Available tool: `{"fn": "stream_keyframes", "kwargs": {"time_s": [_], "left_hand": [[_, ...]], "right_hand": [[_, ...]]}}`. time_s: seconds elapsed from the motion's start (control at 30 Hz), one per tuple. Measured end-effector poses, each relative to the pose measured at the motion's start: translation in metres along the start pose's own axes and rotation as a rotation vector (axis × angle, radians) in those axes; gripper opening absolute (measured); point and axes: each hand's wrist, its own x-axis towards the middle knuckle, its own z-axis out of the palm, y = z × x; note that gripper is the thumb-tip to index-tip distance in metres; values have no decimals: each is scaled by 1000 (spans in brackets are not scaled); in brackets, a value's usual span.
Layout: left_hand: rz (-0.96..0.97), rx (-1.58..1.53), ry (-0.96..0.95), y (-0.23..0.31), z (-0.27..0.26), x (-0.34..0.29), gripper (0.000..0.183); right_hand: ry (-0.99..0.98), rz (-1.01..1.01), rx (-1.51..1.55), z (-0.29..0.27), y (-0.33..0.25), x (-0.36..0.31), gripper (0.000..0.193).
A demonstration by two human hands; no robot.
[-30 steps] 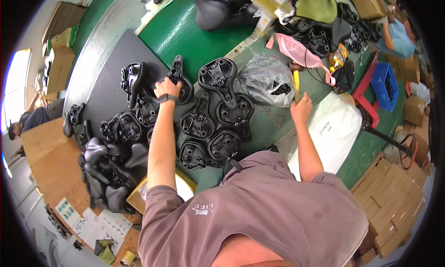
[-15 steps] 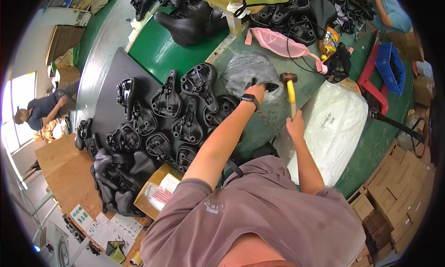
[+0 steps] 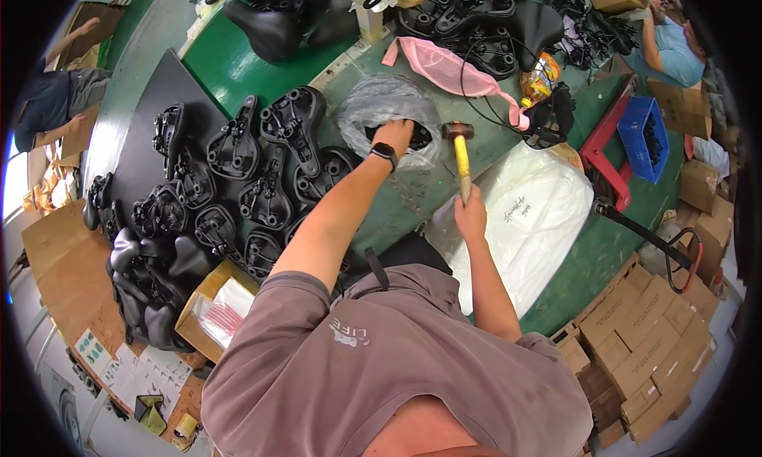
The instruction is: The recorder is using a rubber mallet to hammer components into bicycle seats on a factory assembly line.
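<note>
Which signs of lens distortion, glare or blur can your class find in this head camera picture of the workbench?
Head view: fisheye bending curves the green workbench edges and leaves a black rim; bright glare washes out the far left edge; the white plastic sack is nearly overexposed; the left hand in the clear plastic bag and the right hand gripping the yellow-handled hammer look sharp.

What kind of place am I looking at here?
Likely a bicycle-saddle assembly workshop: black saddle bases crowd the green bench, flat cardboard cartons are stacked alongside, and the right hand holds a hammer.
</note>
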Motion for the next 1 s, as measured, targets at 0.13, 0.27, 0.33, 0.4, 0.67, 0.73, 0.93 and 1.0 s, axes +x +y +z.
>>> {"fn": "stream_keyframes", "kwargs": {"time_s": [0.13,0.27,0.33,0.4,0.67,0.73,0.93,1.0], "left_hand": [[-205,-286,35,4,-22,10,30],[-601,-1156,-42,-22,-21,18,37],[-739,-1368,-50,-34,-26,13,36],[-885,-1647,-41,-26,-40,7,35],[-696,-2467,-92,-37,-84,-51,25],[-573,-2628,-117,-37,-92,-75,25],[-360,-2534,-140,-17,-104,-196,27],[-457,-2475,-72,-3,-104,-262,28]], "right_hand": [[63,-71,35,7,5,17,49],[-17,-93,59,7,-17,37,50],[-29,-109,66,11,-26,45,51],[-43,-117,68,16,-29,53,52],[20,-151,57,34,-46,72,54],[37,-169,78,38,-48,74,53],[9,-337,266,45,-22,50,49],[-108,-137,553,38,-17,10,47]]}}
